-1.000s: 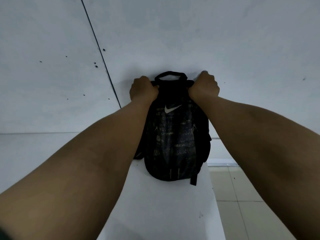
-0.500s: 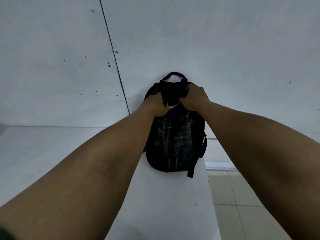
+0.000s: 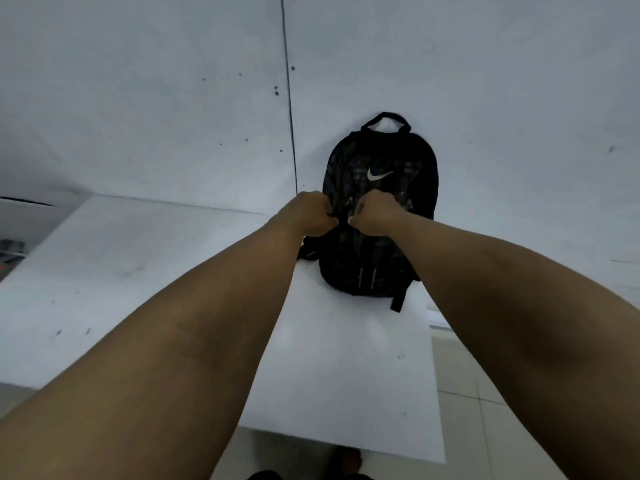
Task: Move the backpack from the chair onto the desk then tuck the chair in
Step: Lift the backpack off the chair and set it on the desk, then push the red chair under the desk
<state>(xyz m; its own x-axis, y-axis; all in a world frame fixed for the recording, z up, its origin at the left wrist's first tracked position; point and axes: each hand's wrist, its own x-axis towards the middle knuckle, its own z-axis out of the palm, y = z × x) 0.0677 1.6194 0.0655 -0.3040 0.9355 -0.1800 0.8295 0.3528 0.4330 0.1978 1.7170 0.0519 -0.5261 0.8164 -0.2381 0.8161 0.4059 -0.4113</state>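
The black backpack, with a white swoosh logo on its front, stands upright on the white desk and leans against the wall. Its top carry handle points up. My left hand and my right hand are closed fists side by side at the middle of the bag's front. They seem to pinch the fabric there. A loose strap end hangs over the desk at the bag's lower right. The chair is out of view.
A grey wall with a vertical seam rises right behind the desk. A second white surface spreads to the left, with dark items at its far edge. Tiled floor shows to the right of the desk.
Both hands have slid from the backpack's top corners down to the middle of its front and drawn together. The bag stays upright against the wall. The view has pulled back.
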